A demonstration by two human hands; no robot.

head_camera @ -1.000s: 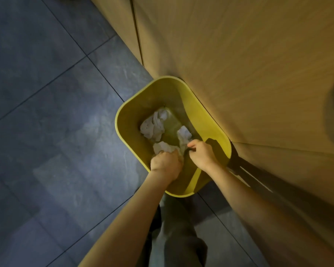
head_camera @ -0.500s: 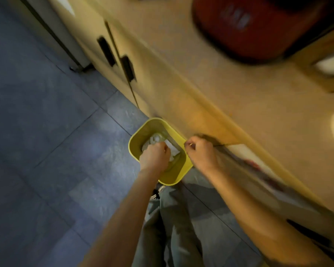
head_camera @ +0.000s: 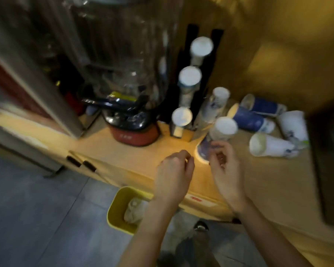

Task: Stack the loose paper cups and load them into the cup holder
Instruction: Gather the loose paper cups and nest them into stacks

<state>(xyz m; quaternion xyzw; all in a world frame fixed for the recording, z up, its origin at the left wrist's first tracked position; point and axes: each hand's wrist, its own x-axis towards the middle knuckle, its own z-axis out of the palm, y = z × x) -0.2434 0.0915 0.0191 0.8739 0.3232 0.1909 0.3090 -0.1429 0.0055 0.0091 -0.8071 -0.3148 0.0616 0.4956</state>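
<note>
Both hands hover over the front of the wooden desk (head_camera: pixel 112 151), empty, fingers loosely curled. The left hand (head_camera: pixel 174 176) and right hand (head_camera: pixel 228 170) sit just apart. Just beyond the right hand's fingers (head_camera: pixel 217 149) lies a tipped blue cup (head_camera: pixel 203 151), its mouth facing the viewer, with an upturned white cup (head_camera: pixel 223 129) behind it. Farther past the fingers to the right, loose paper cups (head_camera: pixel 270 145) lie on their sides. Beyond the left fingers stands the black cup holder (head_camera: pixel 199 60) with cup stacks in it, and left of that a water dispenser (head_camera: pixel 131 130) on a red base. Below the left wrist, a yellow bin (head_camera: pixel 116 211) sits on the floor, holding crumpled paper. The picture is blurred.
</note>
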